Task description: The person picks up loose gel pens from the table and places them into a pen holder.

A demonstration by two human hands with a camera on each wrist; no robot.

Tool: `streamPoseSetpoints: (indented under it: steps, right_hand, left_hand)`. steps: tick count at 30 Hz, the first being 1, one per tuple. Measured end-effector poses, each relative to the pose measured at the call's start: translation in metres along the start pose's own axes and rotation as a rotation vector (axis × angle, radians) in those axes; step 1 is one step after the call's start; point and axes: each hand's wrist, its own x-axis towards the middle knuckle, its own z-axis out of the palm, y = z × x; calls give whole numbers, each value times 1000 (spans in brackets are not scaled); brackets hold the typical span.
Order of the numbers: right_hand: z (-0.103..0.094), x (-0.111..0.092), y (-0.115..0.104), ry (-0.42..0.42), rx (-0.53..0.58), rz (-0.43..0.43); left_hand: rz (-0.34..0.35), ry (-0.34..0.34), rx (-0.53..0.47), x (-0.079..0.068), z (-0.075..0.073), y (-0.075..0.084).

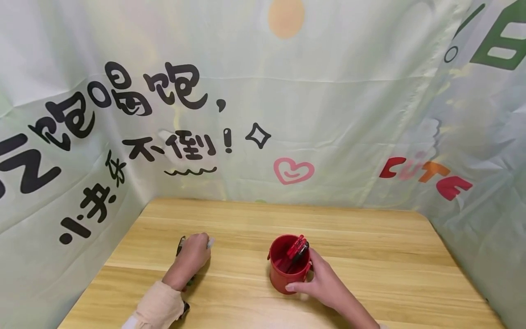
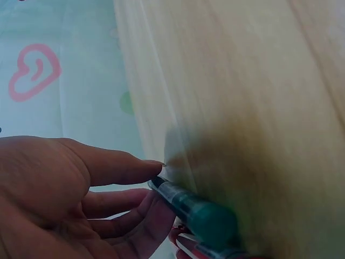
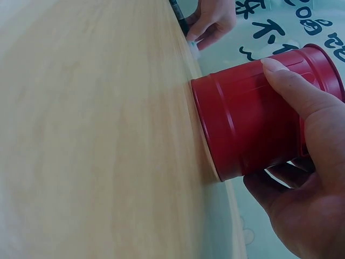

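Note:
My left hand (image 1: 195, 253) is low over the left part of the table, its fingers curled. In the left wrist view the thumb and fingertips meet at the dark end of a pen (image 2: 197, 213) with a green end. A black pen end (image 1: 181, 246) and a pale tip (image 1: 211, 242) show on either side of the hand. My right hand (image 1: 322, 281) grips a small red bucket (image 1: 283, 278) from its right side, thumb in front. Red pens (image 1: 297, 246) and a black pen (image 1: 303, 250) lean inside the bucket.
The wooden table (image 1: 361, 242) is bounded by a pale printed curtain (image 1: 337, 128) at the back and sides. Below the left hand, a small green piece (image 1: 190, 281) is partly hidden by the wrist. A black object (image 1: 185, 310) lies against the left sleeve.

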Motion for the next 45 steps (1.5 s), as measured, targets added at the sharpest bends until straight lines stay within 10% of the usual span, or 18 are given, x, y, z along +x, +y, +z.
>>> streamPoseSetpoints:
  steps: [16,45]
  right_hand:
    - [2,0,3,13,-26,-51]
    - [-1,0,2,-9,-3,-8]
  left_hand:
    - [-86,-47,-31,3,-8,3]
    - [58,175,-96,5,-33,48]
